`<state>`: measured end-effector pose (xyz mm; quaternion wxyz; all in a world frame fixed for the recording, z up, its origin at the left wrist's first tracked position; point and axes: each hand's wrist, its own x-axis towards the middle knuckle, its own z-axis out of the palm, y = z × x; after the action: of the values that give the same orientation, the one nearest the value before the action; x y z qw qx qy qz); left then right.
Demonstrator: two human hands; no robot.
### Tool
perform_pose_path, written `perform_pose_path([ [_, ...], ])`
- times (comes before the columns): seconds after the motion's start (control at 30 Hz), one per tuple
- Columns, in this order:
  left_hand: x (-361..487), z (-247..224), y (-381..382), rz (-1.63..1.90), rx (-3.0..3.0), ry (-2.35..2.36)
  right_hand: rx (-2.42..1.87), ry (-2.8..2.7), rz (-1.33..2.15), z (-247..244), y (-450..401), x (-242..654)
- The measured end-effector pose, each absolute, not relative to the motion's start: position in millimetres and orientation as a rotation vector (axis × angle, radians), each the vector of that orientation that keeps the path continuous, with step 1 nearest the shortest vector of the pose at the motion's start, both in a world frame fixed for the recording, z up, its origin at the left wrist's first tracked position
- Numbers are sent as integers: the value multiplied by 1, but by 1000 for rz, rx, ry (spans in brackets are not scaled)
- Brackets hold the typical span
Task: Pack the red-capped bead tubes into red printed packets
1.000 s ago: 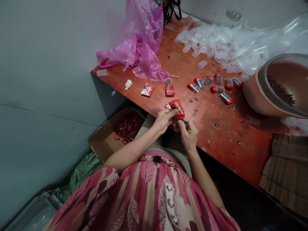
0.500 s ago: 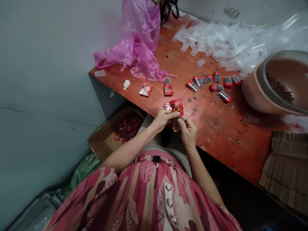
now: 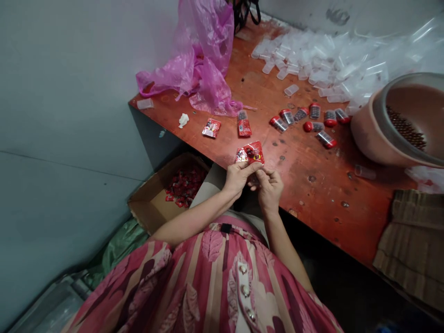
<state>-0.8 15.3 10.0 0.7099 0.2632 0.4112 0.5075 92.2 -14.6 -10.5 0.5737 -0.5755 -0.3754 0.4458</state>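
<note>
While L hand [image 3: 238,178] pinches red pkt [image 3: 256,152] (shiny), R hand [image 3: 270,187] alongside.

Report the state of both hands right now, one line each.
Left hand: closed, pinching a red printed packet at its lower edge.
Right hand: fingers curled in close beside it; whether it grips anything cannot be told.

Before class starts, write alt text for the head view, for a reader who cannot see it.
The left hand pinches a red packet at the edge of a reddish table, the right hand close beside it. Beyond, to the right, are red-capped containers, clear tubes and a bowl of brown beads; a pink bag lies back left.
</note>
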Motion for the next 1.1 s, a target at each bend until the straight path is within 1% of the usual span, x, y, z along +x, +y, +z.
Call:
perform_pose_path([
  [0.07,-3,10,15,1090,633,905,-1283,-863,1179,-9,-14,93],
  [0.13,-9,10,17,1054,666,909,-1297,-942,1183,-7,-14,97],
  [0.27,-25,13,21,1020,968,1052,-1499,-1296,873,6,-6,119],
  [0.33,-31,15,20,924,1218,1112,-1490,-1329,777,17,6,132],
  [0.47,-30,19,15,799,1506,1132,-1277,-1476,1041,32,29,142],
  [0.5,-28,19,14,793,1529,1130,-1271,-1507,1060,33,33,140],
  [0.57,-26,18,12,791,1506,1121,-1323,-1463,968,29,37,133],
  [0.63,-25,15,12,803,1419,1107,-1383,-1296,825,22,36,125],
  [0.77,-25,9,18,932,1016,1035,-1356,-1006,753,10,20,115],
  [0.83,-23,8,23,1030,786,961,-1332,-982,842,6,7,111],
  [0.97,-16,9,27,1114,564,855,-1299,-933,1211,-2,-18,97],
  [1.03,-12,10,26,1092,517,843,-1293,-883,1262,-4,-23,90],
  [1.1,-10,11,24,1078,498,849,-1318,-890,1232,-6,-25,86],
])
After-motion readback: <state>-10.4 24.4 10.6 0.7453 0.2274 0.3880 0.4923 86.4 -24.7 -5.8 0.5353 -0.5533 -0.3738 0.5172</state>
